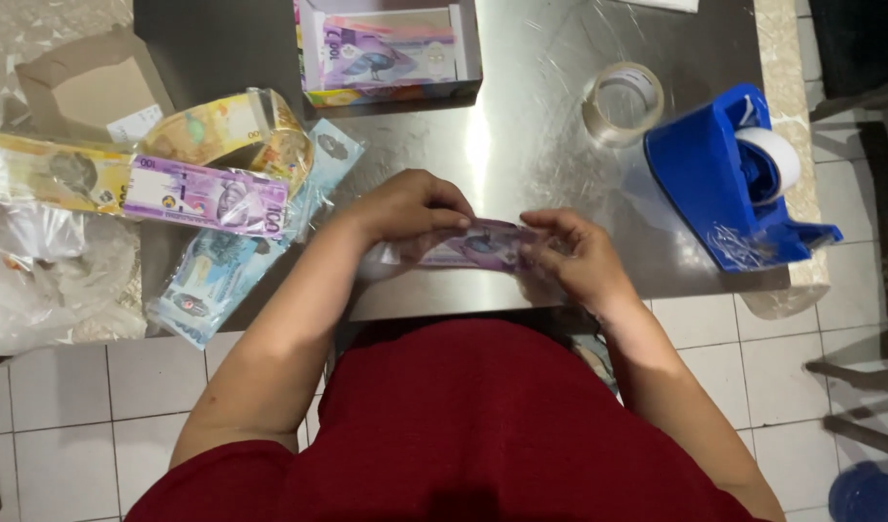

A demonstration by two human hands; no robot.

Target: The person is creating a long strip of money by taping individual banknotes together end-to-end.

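My left hand [405,208] and right hand [574,253] both pinch a purple banknote [478,246] at the near edge of the shiny steel table [521,145], fingers clamped on its ends; left of me lie wrapped note bundles [207,198], purple, yellow and blue, in crinkly clear plastic; a small open box [391,53] with more purple notes sits behind; clear tape roll [623,101] and blue tape dispenser [729,179] on my right; the banknote's middle is blurred.

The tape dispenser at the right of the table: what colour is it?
The tape dispenser is bright blue, holding a white roll; the head view shows it clearly.
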